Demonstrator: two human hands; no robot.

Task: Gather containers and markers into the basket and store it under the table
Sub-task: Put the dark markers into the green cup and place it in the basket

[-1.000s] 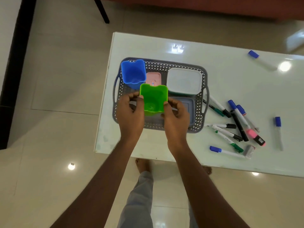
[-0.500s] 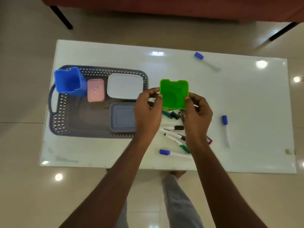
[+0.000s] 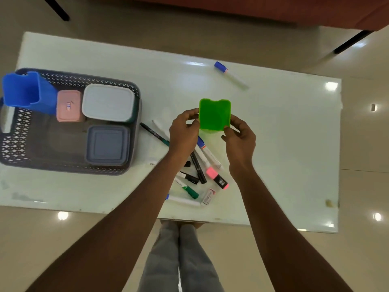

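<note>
Green container [image 3: 214,114] pinched at both sides by curled fingers of left hand [image 3: 184,131] and right hand [image 3: 240,138], held above worktop [image 3: 284,144], over markers [image 3: 211,172]. Basket [image 3: 63,167] lies well left, nearer left hand.

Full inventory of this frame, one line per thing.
table: 1, white, centre
basket: 1, grey perforated, table's left end
blue cup: 1, blue, basket's far left corner
pink box: 1, pink, in basket beside blue cup
white container: 1, white, lidded, basket's far right
grey container: 1, grey, lidded, basket's near right
green cup: 1, green, held above table
marker pile: count unclear, mixed colours, table's near edge under arms
lone marker: 1, blue cap, table's far side
left hand: 1, grips green cup's left side
right hand: 1, grips green cup's right side
legs: 2, grey trousers, below table's near edge
</note>
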